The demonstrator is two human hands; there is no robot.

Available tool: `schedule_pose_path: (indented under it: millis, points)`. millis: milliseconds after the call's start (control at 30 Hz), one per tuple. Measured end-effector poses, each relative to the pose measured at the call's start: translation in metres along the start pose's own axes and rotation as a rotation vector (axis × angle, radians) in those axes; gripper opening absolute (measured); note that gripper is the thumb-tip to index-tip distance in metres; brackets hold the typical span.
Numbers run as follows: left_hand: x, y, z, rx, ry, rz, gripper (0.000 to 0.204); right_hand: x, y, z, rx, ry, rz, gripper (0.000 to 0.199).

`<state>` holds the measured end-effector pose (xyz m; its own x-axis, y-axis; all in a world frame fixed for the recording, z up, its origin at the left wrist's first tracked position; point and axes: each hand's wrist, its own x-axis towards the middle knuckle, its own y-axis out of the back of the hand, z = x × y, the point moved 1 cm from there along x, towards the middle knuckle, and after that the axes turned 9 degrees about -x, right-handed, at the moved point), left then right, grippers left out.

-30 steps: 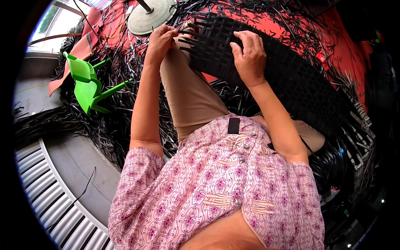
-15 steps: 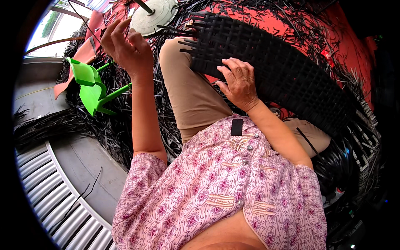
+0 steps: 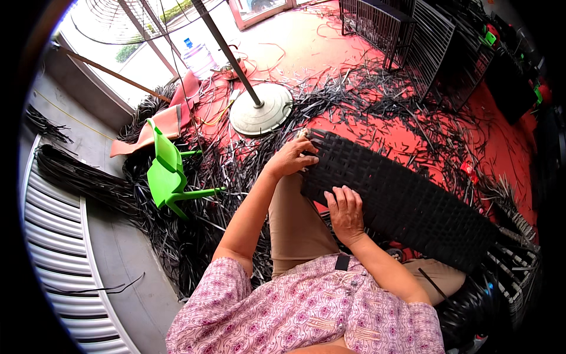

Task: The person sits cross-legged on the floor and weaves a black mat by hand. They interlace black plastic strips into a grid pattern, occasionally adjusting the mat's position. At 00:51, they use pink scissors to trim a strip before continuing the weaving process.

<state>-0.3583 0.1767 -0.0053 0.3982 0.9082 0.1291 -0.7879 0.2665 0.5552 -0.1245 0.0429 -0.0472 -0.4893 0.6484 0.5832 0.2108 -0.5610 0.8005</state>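
A long woven panel (image 3: 401, 200) of flat black strips lies slantwise across my lap, its far-left end over my raised knee. At that end my left hand (image 3: 292, 156) is closed on the panel's edge, with thumb and fingers bent around it. Exactly which strip ends sit between the fingers is too small to tell. My right hand (image 3: 346, 217) rests on the near edge of the panel, its fingers stretched out flat over the weave.
A small green chair (image 3: 168, 171) stands at the left among heaps of loose black strips (image 3: 194, 230). Beyond my knee is the round base (image 3: 261, 109) of a stand fan. Dark metal frames (image 3: 407, 35) stand at the back right, on a red floor strewn with cut strips.
My left hand came down from the air at the left onto the panel's end, where strip ends stuck out. My right hand stays at the near edge. The view has tilted up.
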Motion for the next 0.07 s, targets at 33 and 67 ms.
schedule_pose_path:
  millis: [33,67]
  points:
    - [0.0033,0.0005,-0.0095,-0.091,0.156,-0.090,0.035,-0.0018,-0.0052,-0.0022,-0.006,-0.015,0.025,0.041]
    - [0.0083,0.0008,-0.0187,-0.142,0.256,-0.132,0.038,-0.0047,-0.0107,-0.0031,-0.006,-0.014,-0.009,0.043]
